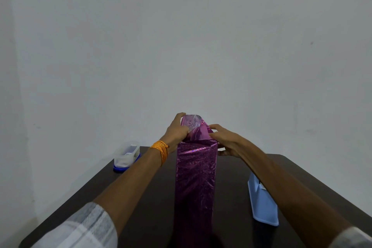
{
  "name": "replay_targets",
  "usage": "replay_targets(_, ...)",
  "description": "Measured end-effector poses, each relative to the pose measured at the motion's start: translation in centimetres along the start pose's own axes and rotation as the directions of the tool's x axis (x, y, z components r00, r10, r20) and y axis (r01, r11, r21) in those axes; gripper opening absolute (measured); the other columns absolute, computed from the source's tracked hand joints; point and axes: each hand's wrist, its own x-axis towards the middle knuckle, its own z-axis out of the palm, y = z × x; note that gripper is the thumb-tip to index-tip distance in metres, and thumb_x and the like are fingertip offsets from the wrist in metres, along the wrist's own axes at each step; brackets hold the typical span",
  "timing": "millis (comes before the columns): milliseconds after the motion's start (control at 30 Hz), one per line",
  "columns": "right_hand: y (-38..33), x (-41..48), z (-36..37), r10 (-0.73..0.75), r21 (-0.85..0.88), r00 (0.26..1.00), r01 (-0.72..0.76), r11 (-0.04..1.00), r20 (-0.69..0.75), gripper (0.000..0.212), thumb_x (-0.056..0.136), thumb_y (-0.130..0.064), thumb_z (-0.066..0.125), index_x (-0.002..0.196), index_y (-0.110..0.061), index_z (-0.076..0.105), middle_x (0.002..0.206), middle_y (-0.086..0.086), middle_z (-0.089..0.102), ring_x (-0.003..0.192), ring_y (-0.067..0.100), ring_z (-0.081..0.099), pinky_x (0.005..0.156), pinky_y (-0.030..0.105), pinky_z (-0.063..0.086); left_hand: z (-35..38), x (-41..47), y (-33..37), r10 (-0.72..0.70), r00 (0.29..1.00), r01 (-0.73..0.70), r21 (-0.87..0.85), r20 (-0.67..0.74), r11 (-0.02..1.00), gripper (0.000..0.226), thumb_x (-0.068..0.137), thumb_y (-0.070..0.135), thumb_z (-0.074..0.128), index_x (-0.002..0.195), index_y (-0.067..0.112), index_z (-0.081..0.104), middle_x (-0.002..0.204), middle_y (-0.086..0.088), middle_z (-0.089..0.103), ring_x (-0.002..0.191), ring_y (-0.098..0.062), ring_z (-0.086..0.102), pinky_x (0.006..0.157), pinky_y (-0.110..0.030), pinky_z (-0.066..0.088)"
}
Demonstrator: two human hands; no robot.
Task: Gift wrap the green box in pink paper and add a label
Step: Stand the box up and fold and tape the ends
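A person's left hand and right hand pinched the loose pink paper at the far end of a long box, which lay lengthways in the middle of a dark table, its green already hidden under glittery wrap. Both hands were closed on the overhanging flaps. The end fold looked unfinished; creasing each flap tight against the box edge before taping would likely keep it neat. A clear plastic container stood well to the left, a light blue tray to the right
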Motion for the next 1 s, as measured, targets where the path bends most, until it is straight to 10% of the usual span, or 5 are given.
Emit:
replay_targets(367, -1.0, -0.9, -0.6, 0.021, -0.059, 1.0, -0.022, 0.998, -0.017, 0.033, 0.089, -0.021, 0.065, 0.12, -0.025, 0.056, 0.094, 0.001, 0.066, 0.078, 0.015, 0.059, 0.066, 0.028, 0.051, -0.7, 0.0, 0.9, 0.044, 0.998, -0.037, 0.179, -0.036, 0.983, 0.062, 0.089, 0.02, 0.063, 0.143, 0.031, 0.034, 0.129, -0.012, 0.054, 0.102, -0.026, 0.063, 0.069, -0.033, 0.056)
replay_targets(500, -0.7, -1.1, -0.4, -0.057, -0.023, 0.997, 0.056, 0.998, -0.059, 0.044, 0.088, -0.025, 0.073, 0.126, -0.019, 0.052, 0.097, 0.006, 0.068, 0.079, 0.014, 0.062, 0.064, 0.026, 0.049, -3.2, -1.4, 2.5, 0.18, 0.98, -0.19, 0.142, 0.079, 0.971, 0.034, 0.105, 0.035, 0.036, 0.138, 0.038, 0.045, 0.149, 0.003, 0.037, 0.133, -0.019, 0.036, 0.1, -0.042, 0.038)
replay_targets(700, -1.3, -1.6, -1.2, -0.189, 0.01, 0.967, 0.193, 0.981, -0.173, 0.051, 0.086, -0.04, 0.075, 0.128, -0.025, 0.052, 0.123, 0.007, 0.062, 0.11, 0.024, 0.06, 0.085, 0.037, 0.05, -5.1, -1.6, 3.8, 0.35, 0.909, -0.417, 0.556, 0.229, 0.719, 0.072, 0.079, -0.02, 0.035, 0.129, 0.027, 0.057, 0.155, 0.0, 0.032, 0.145, -0.013, 0.02, 0.117, -0.041, 0.025)
replay_targets(1000, -0.6, -3.8, -2.5, -0.161, -0.04, 0.983, 0.158, 0.987, -0.086, 0.048, 0.085, -0.009, 0.075, 0.127, -0.021, 0.055, 0.106, 0.007, 0.068, 0.107, 0.02, 0.064, 0.096, 0.043, 0.048, -3.6, 0.4, 4.4, 0.503, 0.832, -0.493, 0.723, 0.232, 0.483, 0.01, 0.082, 0.013, 0.073, 0.078, 0.02, 0.068, 0.149, -0.003, 0.044, 0.139, -0.024, 0.035, 0.111, -0.037, 0.029)
